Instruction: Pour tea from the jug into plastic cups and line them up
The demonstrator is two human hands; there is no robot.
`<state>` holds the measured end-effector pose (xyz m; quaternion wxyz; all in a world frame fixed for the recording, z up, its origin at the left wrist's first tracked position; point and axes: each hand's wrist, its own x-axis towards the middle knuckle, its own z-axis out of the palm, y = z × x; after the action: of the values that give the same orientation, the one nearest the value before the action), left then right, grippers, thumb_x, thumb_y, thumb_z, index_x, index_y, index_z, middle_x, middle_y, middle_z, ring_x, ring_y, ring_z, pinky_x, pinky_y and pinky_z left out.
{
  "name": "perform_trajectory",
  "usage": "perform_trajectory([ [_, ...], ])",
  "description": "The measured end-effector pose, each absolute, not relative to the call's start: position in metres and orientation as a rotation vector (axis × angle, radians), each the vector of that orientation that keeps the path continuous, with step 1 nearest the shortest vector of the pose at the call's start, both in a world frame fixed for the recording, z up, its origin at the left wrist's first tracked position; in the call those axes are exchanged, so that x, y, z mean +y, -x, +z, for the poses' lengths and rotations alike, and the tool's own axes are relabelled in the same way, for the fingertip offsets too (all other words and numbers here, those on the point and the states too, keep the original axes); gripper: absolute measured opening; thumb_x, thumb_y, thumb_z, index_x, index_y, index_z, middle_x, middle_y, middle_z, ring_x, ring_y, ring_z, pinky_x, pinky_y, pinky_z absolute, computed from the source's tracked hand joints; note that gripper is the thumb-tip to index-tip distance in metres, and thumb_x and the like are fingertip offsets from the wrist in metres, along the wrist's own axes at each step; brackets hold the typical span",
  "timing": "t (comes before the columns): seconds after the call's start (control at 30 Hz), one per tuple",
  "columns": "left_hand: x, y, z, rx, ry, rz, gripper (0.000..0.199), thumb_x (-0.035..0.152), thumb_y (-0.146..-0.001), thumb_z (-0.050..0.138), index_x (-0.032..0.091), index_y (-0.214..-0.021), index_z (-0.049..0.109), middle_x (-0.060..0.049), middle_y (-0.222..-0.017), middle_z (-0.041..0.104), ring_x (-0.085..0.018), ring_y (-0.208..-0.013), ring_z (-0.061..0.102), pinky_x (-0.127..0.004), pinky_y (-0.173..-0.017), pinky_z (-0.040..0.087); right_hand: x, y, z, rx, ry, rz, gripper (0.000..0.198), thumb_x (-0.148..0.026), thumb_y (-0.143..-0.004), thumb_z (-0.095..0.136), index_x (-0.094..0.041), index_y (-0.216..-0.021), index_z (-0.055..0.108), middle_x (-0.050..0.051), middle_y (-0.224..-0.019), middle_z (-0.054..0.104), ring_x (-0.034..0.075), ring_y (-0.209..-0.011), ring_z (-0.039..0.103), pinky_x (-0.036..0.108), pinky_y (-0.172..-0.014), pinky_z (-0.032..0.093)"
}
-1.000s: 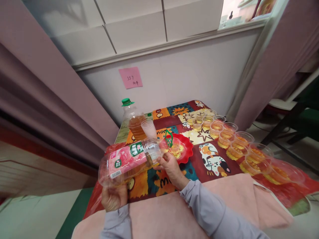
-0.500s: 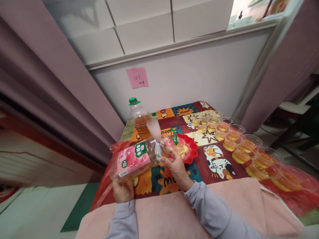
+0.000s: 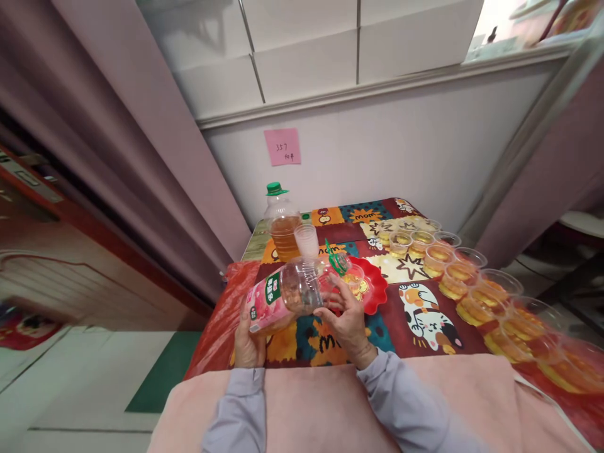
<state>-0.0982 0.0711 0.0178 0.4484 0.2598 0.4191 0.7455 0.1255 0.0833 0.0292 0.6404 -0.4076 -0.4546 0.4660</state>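
A large clear plastic bottle point(image 3: 302, 286) with a pink and green label lies tilted in the air, its neck end to the right. My left hand point(image 3: 248, 343) is closed round its base end. My right hand point(image 3: 350, 319) holds the bottle near the neck, thumb below and fingers curled at the far side. A green plastic handle point(image 3: 336, 259) shows by the neck. Beyond the right hand is a red scalloped plate point(image 3: 377, 292), with a clear cup point(image 3: 356, 277) on it partly hidden. A stack of plastic cups point(image 3: 306, 240) stands just behind the bottle.
A second bottle point(image 3: 284, 229) with a green cap and amber liquid stands at the back left. Rows of clear cups point(image 3: 460, 277) with yellow liquid line the right side. Red plastic film point(image 3: 221, 327) covers the left edge; a pink cloth point(image 3: 306, 409) lies in front.
The bottle has turned so its neck end sits lower and farther forward. My right hand has shifted along its neck with more open fingers. The camera view has swung slightly left.
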Motion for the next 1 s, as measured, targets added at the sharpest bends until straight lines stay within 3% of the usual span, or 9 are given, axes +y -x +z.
perform_trajectory([
  [0.13, 0.074, 0.102, 0.018, 1.025, -0.617, 1.873, 0.060, 0.059, -0.087, 0.080, 0.022, -0.134, 0.076, -0.011, -0.142, 0.074, -0.032, -0.143, 0.062, -0.046, -0.123, 0.046, 0.081, -0.127, 0.032, -1.063, 0.836, 1.086, 0.088, -0.068, -0.079, 0.088, -0.022, -0.150, 0.064, 0.018, -0.136, 0.073, 0.033, -0.111, 0.078, 0.046, -0.091, 0.068],
  [0.37, 0.077, 0.112, 0.014, 0.997, -0.498, 1.846, 0.059, 0.060, -0.090, 0.077, 0.022, -0.136, 0.076, -0.011, -0.146, 0.072, -0.032, -0.148, 0.057, -0.047, -0.124, 0.045, 0.077, -0.133, 0.046, -1.081, 0.744, 1.244, 0.064, -0.067, -0.094, 0.073, -0.025, -0.141, 0.068, 0.014, -0.129, 0.078, 0.032, -0.120, 0.076, 0.048, -0.102, 0.063],
  [0.47, 0.077, 0.113, 0.016, 0.987, -0.451, 1.851, 0.053, 0.059, -0.091, 0.076, 0.024, -0.131, 0.078, -0.010, -0.142, 0.075, -0.031, -0.148, 0.058, -0.047, -0.122, 0.048, 0.082, -0.151, 0.054, -1.167, 0.850, 1.169, 0.056, -0.061, -0.092, 0.076, -0.025, -0.135, 0.071, 0.013, -0.122, 0.081, 0.032, -0.117, 0.078, 0.049, -0.100, 0.064],
  [0.6, 0.077, 0.108, 0.021, 0.951, -0.459, 1.866, 0.049, 0.057, -0.090, 0.078, 0.023, -0.126, 0.079, -0.009, -0.138, 0.077, -0.030, -0.147, 0.059, -0.045, -0.122, 0.048, 0.107, -0.193, 0.068, -1.371, 1.132, 0.738, 0.047, -0.052, -0.093, 0.075, -0.022, -0.130, 0.073, 0.014, -0.125, 0.080, 0.031, -0.112, 0.078, 0.051, -0.104, 0.062],
  [0.73, 0.078, 0.103, 0.024, 0.933, -0.489, 1.872, 0.049, 0.057, -0.092, 0.075, 0.022, -0.126, 0.079, -0.009, -0.140, 0.076, -0.030, -0.146, 0.060, -0.046, -0.124, 0.046, 0.134, -0.225, 0.078, -1.817, 1.407, 0.391, 0.058, -0.047, -0.088, 0.081, -0.017, -0.136, 0.070, 0.019, -0.139, 0.073, 0.037, -0.131, 0.069, 0.053, -0.113, 0.054],
  [0.87, 0.080, 0.100, 0.024, 0.938, -0.516, 1.893, 0.049, 0.055, -0.090, 0.077, 0.021, -0.127, 0.079, -0.010, -0.139, 0.076, -0.031, -0.145, 0.061, -0.046, -0.125, 0.044, 0.144, -0.227, 0.083, -2.174, 1.664, 0.292, 0.074, -0.043, -0.083, 0.089, -0.016, -0.146, 0.063, 0.020, -0.145, 0.070, 0.037, -0.137, 0.066, 0.048, -0.114, 0.052],
  [1.0, 0.082, 0.099, 0.026, 0.948, -0.557, 1.871, 0.053, 0.056, -0.088, 0.079, 0.021, -0.127, 0.079, -0.009, -0.135, 0.078, -0.031, -0.139, 0.065, -0.045, -0.122, 0.047, 0.146, -0.217, 0.089, -2.237, 1.784, 0.250, 0.060, -0.041, -0.088, 0.085, -0.019, -0.140, 0.067, 0.019, -0.136, 0.074, 0.036, -0.127, 0.071, 0.044, -0.106, 0.054],
])
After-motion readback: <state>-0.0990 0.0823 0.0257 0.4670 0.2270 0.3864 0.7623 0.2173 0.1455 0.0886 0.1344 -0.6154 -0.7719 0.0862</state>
